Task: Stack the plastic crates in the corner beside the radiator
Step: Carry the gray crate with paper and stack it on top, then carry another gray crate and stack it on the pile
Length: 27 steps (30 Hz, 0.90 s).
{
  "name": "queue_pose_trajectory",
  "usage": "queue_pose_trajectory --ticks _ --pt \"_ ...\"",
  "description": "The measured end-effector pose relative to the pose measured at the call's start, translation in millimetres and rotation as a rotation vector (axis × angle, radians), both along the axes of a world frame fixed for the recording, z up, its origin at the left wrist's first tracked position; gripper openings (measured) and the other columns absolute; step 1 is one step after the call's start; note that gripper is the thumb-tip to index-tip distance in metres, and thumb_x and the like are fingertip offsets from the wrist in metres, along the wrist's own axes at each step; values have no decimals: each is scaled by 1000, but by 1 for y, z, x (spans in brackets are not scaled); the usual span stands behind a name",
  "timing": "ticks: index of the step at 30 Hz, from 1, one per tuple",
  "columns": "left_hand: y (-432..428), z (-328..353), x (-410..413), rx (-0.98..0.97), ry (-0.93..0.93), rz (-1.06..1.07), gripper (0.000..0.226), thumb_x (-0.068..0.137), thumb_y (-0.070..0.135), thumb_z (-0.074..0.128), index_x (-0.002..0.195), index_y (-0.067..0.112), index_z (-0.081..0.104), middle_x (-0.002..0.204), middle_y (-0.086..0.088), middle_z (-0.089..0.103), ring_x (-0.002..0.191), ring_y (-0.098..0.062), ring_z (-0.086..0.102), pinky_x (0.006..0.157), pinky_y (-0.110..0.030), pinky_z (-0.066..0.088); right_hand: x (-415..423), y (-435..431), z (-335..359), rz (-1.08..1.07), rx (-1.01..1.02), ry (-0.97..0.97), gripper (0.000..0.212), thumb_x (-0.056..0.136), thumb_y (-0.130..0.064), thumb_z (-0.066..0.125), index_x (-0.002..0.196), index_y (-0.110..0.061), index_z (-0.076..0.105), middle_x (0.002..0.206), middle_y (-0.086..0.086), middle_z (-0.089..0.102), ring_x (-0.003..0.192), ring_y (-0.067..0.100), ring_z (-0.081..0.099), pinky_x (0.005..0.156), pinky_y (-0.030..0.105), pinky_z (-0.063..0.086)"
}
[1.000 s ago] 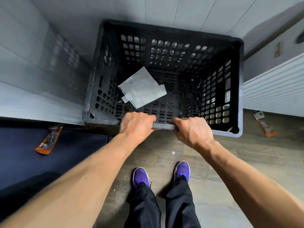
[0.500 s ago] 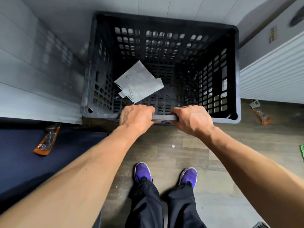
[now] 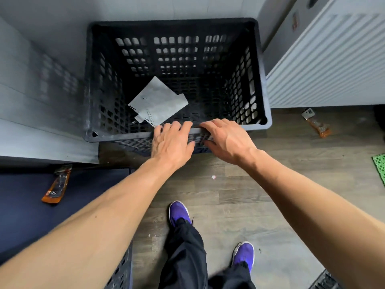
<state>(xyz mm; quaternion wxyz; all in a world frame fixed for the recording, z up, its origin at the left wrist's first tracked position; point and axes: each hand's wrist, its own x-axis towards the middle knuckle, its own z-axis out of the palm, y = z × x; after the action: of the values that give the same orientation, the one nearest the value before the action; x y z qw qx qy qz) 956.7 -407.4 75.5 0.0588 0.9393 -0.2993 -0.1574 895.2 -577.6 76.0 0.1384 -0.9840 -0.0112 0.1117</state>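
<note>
A black plastic crate (image 3: 263,84) with perforated walls stands in the corner, its far side to the wall and its right side next to the white radiator (image 3: 325,59). A grey sheet of paper (image 3: 160,101) lies on its bottom. My left hand (image 3: 170,142) and my right hand (image 3: 227,138) hover side by side at the middle of the near rim. Their fingers are stretched out and apart, with nothing gripped. Corners of two more dark crates show at the bottom edge (image 3: 123,270) and the bottom right (image 3: 325,280).
A grey panel (image 3: 31,122) flanks the crate on the left. Two orange packets lie on the floor, one on the dark mat at left (image 3: 56,184) and one under the radiator (image 3: 316,124). A green mat (image 3: 380,165) lies at the right edge. My purple shoes (image 3: 179,211) stand on wood flooring.
Both hands were clenched on the crate's near rim; now they have let go and opened. The crate rests further into the corner. My right foot has stepped back.
</note>
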Motion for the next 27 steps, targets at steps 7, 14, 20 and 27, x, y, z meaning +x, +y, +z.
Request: queue_pose_trajectory --ticks 7,14,20,27 --pt "-41 12 -86 -135 -17 105 66 91 42 56 148 18 33 159 -16 21 149 -32 13 118 -49 19 -87 -19 7 -139 107 -141 51 87 -20 60 136 -8 52 146 12 48 133 30 44 109 41 40" --pt "-92 6 -196 -24 146 -85 63 93 45 53 147 18 37 150 -10 36 140 -27 31 110 -43 33 -234 -65 -5 -309 170 104 51 87 -26 61 134 -9 54 130 11 59 112 34 56 94 43 49" --pt "-147 19 -286 37 252 -249 61 93 46 51 146 21 37 140 -3 45 127 -26 44 104 -40 40 -357 -109 5 -575 229 291 55 95 -36 50 146 -17 41 139 7 52 122 31 48 101 38 41" --pt "-192 28 -396 108 406 -437 60 95 45 48 148 21 35 141 -3 46 129 -25 45 103 -39 40 -488 -130 11 -913 364 446 58 97 -40 47 150 -19 32 145 8 46 133 29 40 105 41 38"
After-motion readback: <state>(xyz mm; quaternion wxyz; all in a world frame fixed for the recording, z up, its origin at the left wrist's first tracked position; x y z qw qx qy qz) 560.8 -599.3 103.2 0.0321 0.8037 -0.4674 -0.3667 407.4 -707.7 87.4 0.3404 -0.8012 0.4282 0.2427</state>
